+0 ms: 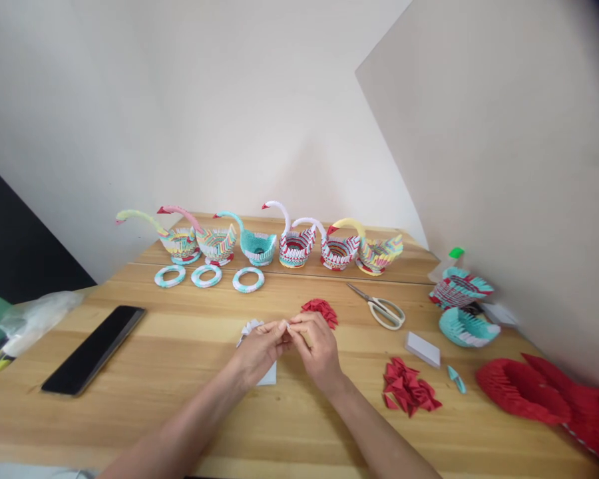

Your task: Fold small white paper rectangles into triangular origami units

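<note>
While the left hand and right hand meet, fingertips pinching one small white paper piece, six paper swans and three rings line up beyond them, scissors to their right, on a wooden tabletop against pale walls.

the table is light yellow wood with grain. the phone is black. the paper swans have zigzag stripes in turquoise, red, white and yellow. the folded pieces are red; the scissors have cream handles.
</note>
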{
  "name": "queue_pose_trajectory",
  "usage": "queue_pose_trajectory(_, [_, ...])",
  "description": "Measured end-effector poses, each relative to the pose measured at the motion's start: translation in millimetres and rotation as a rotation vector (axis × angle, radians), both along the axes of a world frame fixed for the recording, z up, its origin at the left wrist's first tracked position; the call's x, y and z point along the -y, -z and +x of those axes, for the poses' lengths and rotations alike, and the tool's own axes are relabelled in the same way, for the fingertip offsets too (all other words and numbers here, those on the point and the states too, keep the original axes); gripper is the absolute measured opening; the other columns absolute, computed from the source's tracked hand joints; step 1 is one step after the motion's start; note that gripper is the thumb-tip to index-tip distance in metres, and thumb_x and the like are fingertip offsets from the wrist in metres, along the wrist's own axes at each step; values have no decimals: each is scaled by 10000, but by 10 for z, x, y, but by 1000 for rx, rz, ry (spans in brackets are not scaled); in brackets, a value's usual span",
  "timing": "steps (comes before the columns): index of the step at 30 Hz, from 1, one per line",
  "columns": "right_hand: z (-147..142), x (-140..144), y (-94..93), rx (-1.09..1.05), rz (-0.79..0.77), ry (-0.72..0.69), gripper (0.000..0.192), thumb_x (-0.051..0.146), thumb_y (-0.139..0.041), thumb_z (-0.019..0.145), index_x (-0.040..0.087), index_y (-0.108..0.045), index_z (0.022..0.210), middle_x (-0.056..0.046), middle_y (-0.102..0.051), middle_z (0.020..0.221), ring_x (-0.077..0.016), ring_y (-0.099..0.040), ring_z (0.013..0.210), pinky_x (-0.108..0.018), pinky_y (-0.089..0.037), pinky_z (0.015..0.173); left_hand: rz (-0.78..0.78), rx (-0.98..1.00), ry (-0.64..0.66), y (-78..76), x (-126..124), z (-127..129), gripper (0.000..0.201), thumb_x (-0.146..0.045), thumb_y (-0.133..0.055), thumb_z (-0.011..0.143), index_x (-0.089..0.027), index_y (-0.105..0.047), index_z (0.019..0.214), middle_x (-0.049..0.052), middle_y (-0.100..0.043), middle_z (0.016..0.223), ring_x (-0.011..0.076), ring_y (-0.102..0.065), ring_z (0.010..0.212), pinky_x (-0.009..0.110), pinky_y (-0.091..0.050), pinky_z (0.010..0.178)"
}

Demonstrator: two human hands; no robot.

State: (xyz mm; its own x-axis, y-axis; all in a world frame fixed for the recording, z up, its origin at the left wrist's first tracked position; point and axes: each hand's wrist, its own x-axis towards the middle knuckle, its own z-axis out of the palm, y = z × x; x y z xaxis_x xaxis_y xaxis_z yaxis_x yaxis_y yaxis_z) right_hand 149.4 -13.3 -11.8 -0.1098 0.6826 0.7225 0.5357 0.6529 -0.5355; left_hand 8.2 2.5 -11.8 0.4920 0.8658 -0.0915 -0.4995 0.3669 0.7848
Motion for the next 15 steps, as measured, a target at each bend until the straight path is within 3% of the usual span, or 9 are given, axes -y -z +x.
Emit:
queue_pose_trajectory(5, [-18, 4, -39, 40, -15, 9, 143, 177, -511, 888, 231, -643, 899, -69, -645, 940, -201, -588, 907, -375, -479, 809, -21, 10, -26, -8, -32, -49, 188, -318, -716, 735, -137, -668, 717, 48, -670, 770, 146, -601, 762, 290, -452, 777])
queue_pose_trajectory(9, [88, 91, -377, 227, -50, -71, 183, 212, -532, 886, 233, -636, 1035, -80, -655, 1025, -221, -582, 963, -390, -456, 851, -65, 42, -63, -14, -106, -113, 167, -276, -733, 718, -125, -698, 779, 68, -689, 835, 151, -616, 810, 292, -466, 816])
queue_pose_trajectory(12, [414, 82, -645, 270, -71, -13, 182, 207, -513, 897, 249, -637, 1024, -63, -671, 1003, -220, -593, 964, -379, -429, 879, -118, 63, -89, -36, -155, -164, 164, -267, -743, 710, -123, -704, 779, 66, -697, 845, 140, -631, 803, 282, -468, 847])
queue_pose_trajectory(15, [969, -104, -662, 235, -125, 167, 153, 217, -546, 875, 253, -652, 979, -74, -678, 988, -233, -603, 939, -366, -411, 842, -116, 87, -124, -61, -179, -196, 177, -269, -758, 695, -126, -703, 784, 52, -700, 843, 130, -638, 808, 276, -466, 864])
